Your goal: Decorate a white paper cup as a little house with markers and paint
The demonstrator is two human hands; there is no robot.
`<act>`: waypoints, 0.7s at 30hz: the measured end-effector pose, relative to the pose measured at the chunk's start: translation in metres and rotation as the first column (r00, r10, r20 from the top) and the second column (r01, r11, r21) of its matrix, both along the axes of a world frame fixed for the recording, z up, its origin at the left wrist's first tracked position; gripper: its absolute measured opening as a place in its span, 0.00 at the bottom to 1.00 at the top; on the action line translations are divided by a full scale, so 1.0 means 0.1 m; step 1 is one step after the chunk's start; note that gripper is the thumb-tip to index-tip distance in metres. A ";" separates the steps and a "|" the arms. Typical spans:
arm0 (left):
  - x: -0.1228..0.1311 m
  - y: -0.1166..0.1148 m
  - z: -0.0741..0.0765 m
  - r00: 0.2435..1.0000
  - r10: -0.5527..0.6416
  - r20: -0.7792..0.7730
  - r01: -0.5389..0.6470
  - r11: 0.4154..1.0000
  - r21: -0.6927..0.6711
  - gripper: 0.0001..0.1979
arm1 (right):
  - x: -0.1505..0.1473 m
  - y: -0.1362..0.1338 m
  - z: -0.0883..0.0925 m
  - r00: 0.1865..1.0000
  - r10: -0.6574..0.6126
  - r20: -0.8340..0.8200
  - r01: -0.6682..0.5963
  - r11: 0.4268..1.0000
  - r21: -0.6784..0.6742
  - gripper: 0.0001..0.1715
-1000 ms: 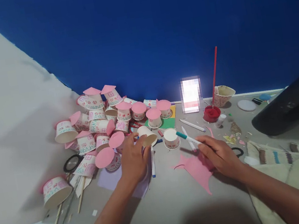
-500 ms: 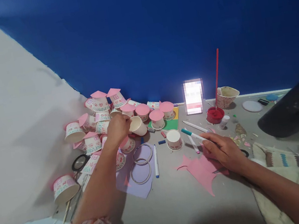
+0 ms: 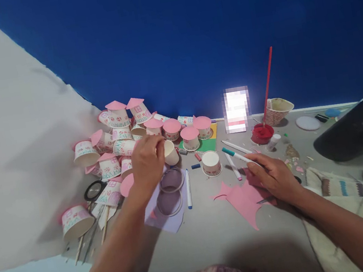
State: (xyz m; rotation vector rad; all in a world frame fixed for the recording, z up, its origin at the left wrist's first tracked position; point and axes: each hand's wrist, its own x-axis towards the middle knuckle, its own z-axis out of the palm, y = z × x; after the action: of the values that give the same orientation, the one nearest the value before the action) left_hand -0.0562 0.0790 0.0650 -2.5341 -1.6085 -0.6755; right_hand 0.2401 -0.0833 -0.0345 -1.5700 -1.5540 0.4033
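Note:
My left hand point(image 3: 149, 159) is closed on a white paper cup point(image 3: 170, 152), whose open mouth faces right and toward me. Around and behind it are several decorated cups with pink paper roofs point(image 3: 189, 133). In my right hand point(image 3: 274, 176) is a marker with a teal end point(image 3: 234, 153), pointing up and left. An upside-down cup point(image 3: 211, 163) stands between the two hands. Under and beside my right hand lies cut pink paper point(image 3: 242, 202). Two more white markers point(image 3: 233, 167) rest just left of that hand.
Purple paper point(image 3: 168, 223) with two rings lies front left, beside a blue-tipped marker point(image 3: 188, 189). At the back stand a glowing phone point(image 3: 236, 109), a red pot point(image 3: 261, 134) and a basket point(image 3: 277, 114). A large black cylinder point(image 3: 355, 126) leans in from the right, above cloth point(image 3: 362, 213).
My left hand has moved slightly right and toward me with the cup, which has turned to face more to the right. My right hand still holds the marker. The camera view has shifted a little.

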 end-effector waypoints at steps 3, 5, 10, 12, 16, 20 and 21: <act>0.17 -0.26 -0.24 0.973 -0.190 -0.132 0.149 0.951 -0.270 0.14 | 0.01 0.01 0.01 0.997 -0.080 0.014 0.079 0.996 0.028 0.19; 0.28 -0.33 -0.44 0.956 -0.236 -0.175 0.167 0.926 -0.338 0.10 | 0.06 0.04 0.03 0.989 -0.144 0.039 0.143 0.989 0.030 0.19; 0.41 -0.29 -0.72 0.935 -0.252 -0.251 0.142 0.911 -0.388 0.11 | 0.28 0.12 0.17 0.947 -0.260 0.187 0.277 0.959 -0.066 0.21; 0.40 -0.27 -0.72 0.932 -0.254 -0.257 0.137 0.907 -0.399 0.12 | 0.32 0.13 0.24 0.928 -0.253 0.275 0.302 0.941 -0.155 0.20; 0.27 -0.29 -0.62 0.942 -0.253 -0.222 0.140 0.895 -0.423 0.12 | 0.22 0.10 0.37 0.862 -0.166 0.479 0.349 0.879 -0.325 0.19; -0.01 -0.40 -0.50 0.967 -0.207 0.147 0.251 0.876 -0.413 0.09 | 0.07 0.00 0.48 0.785 -0.009 0.620 0.357 0.825 -0.439 0.17; -0.09 -0.44 -0.48 0.957 -0.158 0.242 0.248 0.879 -0.408 0.10 | 0.04 -0.02 0.50 0.769 0.032 0.638 0.344 0.821 -0.456 0.16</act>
State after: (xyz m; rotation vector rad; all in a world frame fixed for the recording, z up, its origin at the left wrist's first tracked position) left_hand -0.0649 0.0348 0.0169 -3.0834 -1.7346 -0.6728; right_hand 0.2437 -0.0856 0.0157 -2.4740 -1.8643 0.2455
